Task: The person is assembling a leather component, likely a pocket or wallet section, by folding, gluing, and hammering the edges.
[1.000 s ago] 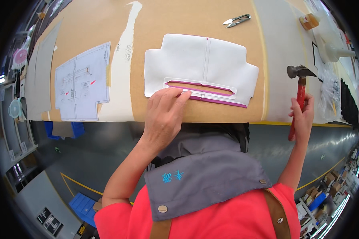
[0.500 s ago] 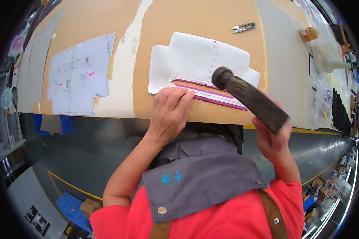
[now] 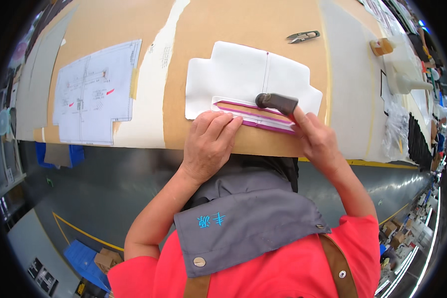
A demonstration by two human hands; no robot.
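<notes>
A white panel of sheet material, with purple-edged parts, lies on the table. Along its near side runs a long slot framed by a white strip with purple edges. The fingers of my left hand lie flat on the slot's left end, holding the material down; the thumb is mostly hidden. My right hand is wrapped round the handle of a hammer, whose dark head is low over the slot's upper edge, near the panel's centre line. Whether it touches the material I cannot tell. Most of the handle is hidden.
Thread snips lie beyond the panel. A paper pattern with drawn lines rests at the left. At the right are a container of amber liquid, a whitish plastic bottle and a crumpled clear bag.
My right hand has brought the hammer down and left, from raised above the panel to low over the slot. My left hand stays on the slot's left end.
</notes>
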